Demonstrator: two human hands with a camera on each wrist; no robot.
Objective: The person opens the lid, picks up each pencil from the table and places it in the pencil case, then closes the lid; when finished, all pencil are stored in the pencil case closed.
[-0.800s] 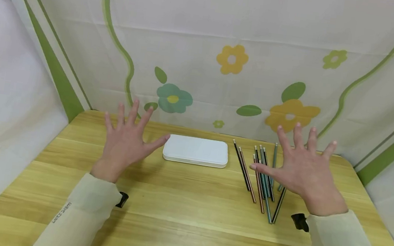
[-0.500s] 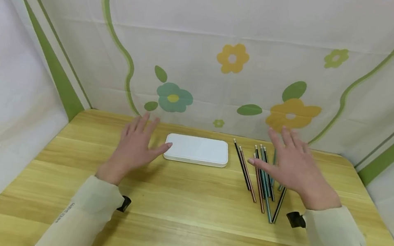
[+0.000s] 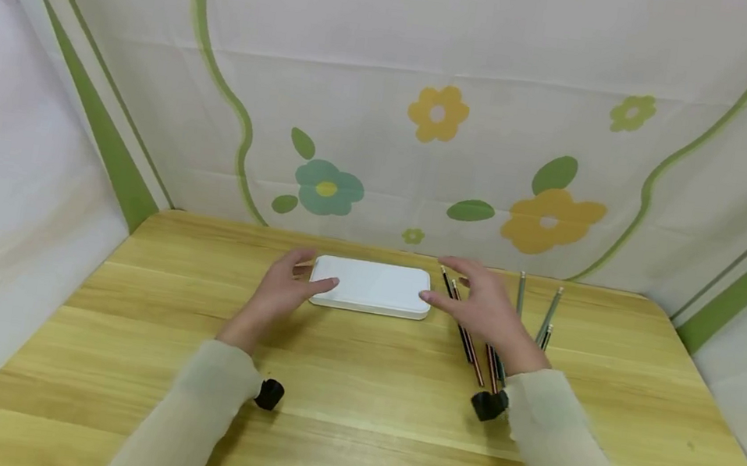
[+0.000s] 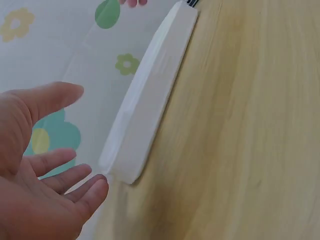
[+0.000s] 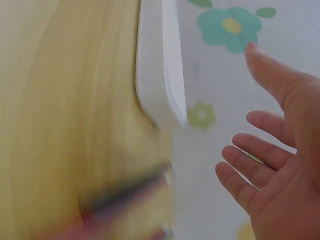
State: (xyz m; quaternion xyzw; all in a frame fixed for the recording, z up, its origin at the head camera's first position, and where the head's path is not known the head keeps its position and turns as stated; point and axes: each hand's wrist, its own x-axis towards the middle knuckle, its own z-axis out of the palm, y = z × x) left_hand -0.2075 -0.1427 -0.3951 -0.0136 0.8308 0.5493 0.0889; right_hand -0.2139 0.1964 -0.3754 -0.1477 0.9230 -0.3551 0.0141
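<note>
A white flat pencil case (image 3: 372,286), its lid down, lies near the far side of the wooden table. Beside its left end is my left hand (image 3: 283,284), fingers loosely bent and thumb overlapping the lid's corner in the head view. The left wrist view has those fingertips (image 4: 97,192) close to the case's end. Over at the right end, my right hand (image 3: 484,307) faces it with thumb and fingers spread apart; the right wrist view shows a gap to the case (image 5: 152,65). Beneath the right hand and wrist are several pencils (image 3: 477,365), partly hidden.
More pencils (image 3: 549,315), grey-green and dark, lie right of the right wrist. A flower-print cloth (image 3: 376,107) hangs along the table's (image 3: 365,405) far edge, with white cloth on both sides. Dark wrist devices (image 3: 488,406) sit at both cuffs.
Both hands have come down and inward from spread-out positions to the two ends of the white pencil case, fingers bending more. The case and pencils have stayed in place.
</note>
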